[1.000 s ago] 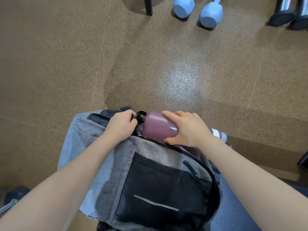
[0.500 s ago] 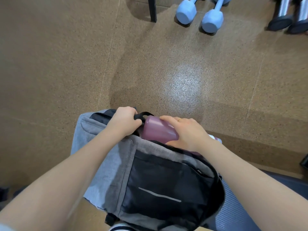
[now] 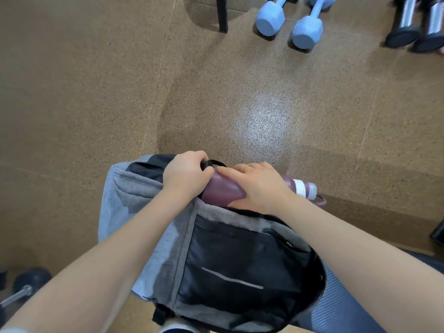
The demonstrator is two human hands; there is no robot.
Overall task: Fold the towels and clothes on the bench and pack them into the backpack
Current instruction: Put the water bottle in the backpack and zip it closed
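Head view: we're late in the packing, we'd guess. No towels or clothes show, so we can't tell if they're inside the grey backpack (image 3: 173, 239). Our left hand (image 3: 186, 174) grips its black top strap; our right hand (image 3: 260, 186) clasps a maroon water bottle (image 3: 223, 191) at the opening. Since a second ago, the bottle's slid further in.

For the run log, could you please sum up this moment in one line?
left hand: grips backpack top strap | right hand: holds bottle at the opening | bottle: lying sideways, cap end outside | towels: none visible
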